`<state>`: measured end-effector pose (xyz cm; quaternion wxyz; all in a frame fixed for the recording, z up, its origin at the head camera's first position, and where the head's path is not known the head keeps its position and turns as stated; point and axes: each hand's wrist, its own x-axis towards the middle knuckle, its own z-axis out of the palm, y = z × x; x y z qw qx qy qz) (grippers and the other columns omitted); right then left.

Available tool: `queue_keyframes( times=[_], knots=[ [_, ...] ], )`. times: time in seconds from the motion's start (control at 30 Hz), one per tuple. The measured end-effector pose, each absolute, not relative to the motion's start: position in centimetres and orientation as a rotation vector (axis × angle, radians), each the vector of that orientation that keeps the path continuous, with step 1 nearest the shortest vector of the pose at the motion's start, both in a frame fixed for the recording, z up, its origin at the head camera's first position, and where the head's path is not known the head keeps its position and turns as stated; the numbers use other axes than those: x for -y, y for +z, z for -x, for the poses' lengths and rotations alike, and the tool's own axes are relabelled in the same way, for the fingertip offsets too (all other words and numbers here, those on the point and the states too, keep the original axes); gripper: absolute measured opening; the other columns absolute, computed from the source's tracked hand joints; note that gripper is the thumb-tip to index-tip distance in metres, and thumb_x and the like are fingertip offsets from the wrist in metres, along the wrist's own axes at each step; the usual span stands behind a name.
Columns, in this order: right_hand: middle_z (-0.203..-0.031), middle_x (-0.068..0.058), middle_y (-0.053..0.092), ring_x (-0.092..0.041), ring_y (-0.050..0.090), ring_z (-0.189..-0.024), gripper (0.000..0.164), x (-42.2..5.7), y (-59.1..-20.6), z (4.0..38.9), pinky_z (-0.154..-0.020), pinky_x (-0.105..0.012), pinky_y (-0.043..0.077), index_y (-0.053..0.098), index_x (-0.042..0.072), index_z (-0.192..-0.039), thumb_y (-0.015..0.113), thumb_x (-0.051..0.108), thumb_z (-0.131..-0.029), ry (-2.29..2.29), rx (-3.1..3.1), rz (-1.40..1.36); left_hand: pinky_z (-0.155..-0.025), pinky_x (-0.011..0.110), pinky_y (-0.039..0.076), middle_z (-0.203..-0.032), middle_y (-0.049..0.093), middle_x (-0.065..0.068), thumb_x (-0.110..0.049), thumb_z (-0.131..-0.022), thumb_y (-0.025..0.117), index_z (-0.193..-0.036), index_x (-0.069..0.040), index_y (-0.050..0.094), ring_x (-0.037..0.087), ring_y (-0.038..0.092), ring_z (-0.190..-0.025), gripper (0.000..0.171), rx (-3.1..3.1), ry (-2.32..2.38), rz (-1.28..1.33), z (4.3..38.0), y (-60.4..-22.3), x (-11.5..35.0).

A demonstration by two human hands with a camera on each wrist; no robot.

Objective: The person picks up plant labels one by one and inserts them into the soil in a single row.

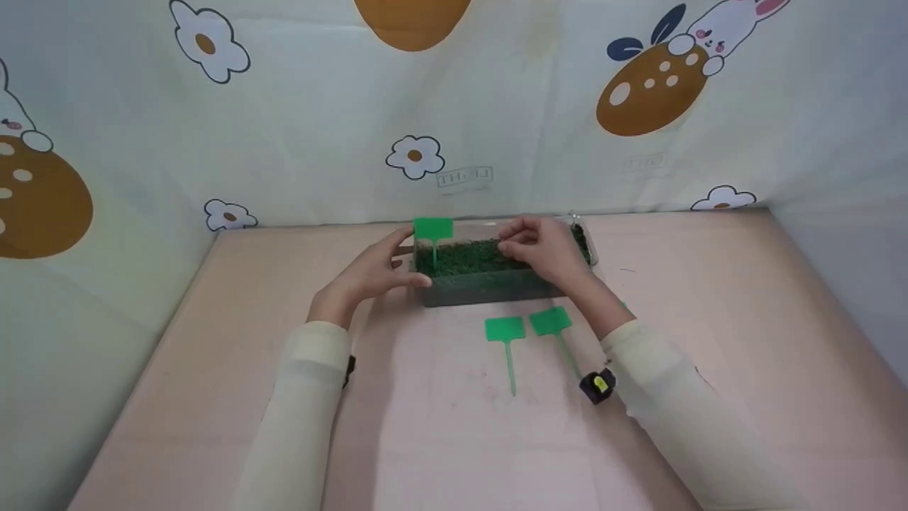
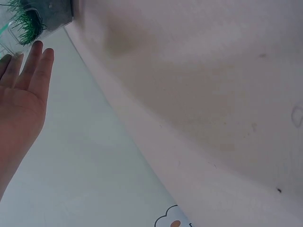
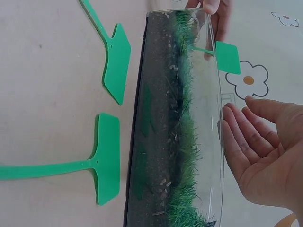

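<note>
One green label stands upright in the grass at the left end of the clear box, which rests on the pink tabletop between the hands. That label looks done — its stem reaches down into the grass and its flat head rises above the box's rim. Two loose labels lie at the near side of the box, apart from it, and appear to be what is left; a speck of green beside the right forearm, too small to tell, may be another. Judged from that, the work is in its early part.

At the box's left end the left hand is spread, thumb toward the near wall and straight fingers around the end, seemingly to steady it. Above the grass, toward the box's right end, the right hand has thumb and fingers loosely bent and apart — nothing shows between them. Small black devices sit at both wrists, on the box's near side; a printed backdrop rises behind the box.
</note>
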<state>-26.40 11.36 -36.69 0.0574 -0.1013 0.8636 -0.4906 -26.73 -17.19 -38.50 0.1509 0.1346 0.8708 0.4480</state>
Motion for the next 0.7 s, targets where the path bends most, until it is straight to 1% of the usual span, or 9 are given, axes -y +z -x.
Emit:
queue_keyframes(
  times=[0.13, 0.3, 0.53, 0.7],
  knots=[
    [-0.108, -0.014, 0.073, -0.023, 0.070, -0.099, 0.024, -11.5, -36.6, 26.2, -0.082, -0.032, 0.059, 0.069, 0.003, -0.115, 0.066, 0.017, -0.097, -1.490, -2.631, 0.317, -0.125, 0.046, 0.031, -0.164, 0.029, -0.004, -0.029, -0.081, 0.084, -0.157, -0.032, 0.027, 0.027, 0.033, -0.150, 0.095, -2.505, 1.288, -0.386, 27.0, -38.9, 17.3],
    [-0.108, -0.015, 0.074, -0.022, 0.071, -0.098, 0.024, -11.6, -36.2, 25.7, -0.085, -0.033, 0.060, 0.069, 0.002, -0.114, 0.067, 0.017, -0.096, -1.495, -2.643, 0.341, -0.124, 0.044, 0.033, -0.164, 0.029, -0.002, -0.027, -0.082, 0.083, -0.158, -0.029, 0.025, 0.027, 0.034, -0.150, 0.095, -2.513, 1.272, -0.374, 27.0, -38.9, 17.2],
    [-0.106, -0.012, 0.074, -0.018, 0.071, -0.095, 0.020, -11.6, -36.0, 25.2, -0.084, -0.029, 0.060, 0.070, 0.006, -0.112, 0.068, 0.018, -0.096, -1.490, -2.651, 0.370, -0.125, 0.043, 0.032, -0.164, 0.029, -0.002, -0.027, -0.083, 0.082, -0.158, -0.028, 0.026, 0.025, 0.033, -0.150, 0.094, -2.510, 1.277, -0.376, 27.0, -38.9, 17.3],
    [-0.105, -0.011, 0.075, -0.017, 0.071, -0.095, 0.017, -11.6, -36.0, 24.9, -0.081, -0.028, 0.060, 0.071, 0.009, -0.109, 0.069, 0.019, -0.095, -1.487, -2.656, 0.390, -0.125, 0.044, 0.031, -0.164, 0.029, -0.001, -0.028, -0.083, 0.082, -0.158, -0.028, 0.026, 0.025, 0.032, -0.151, 0.094, -2.511, 1.279, -0.378, 27.0, -38.9, 17.3]
  ],
)
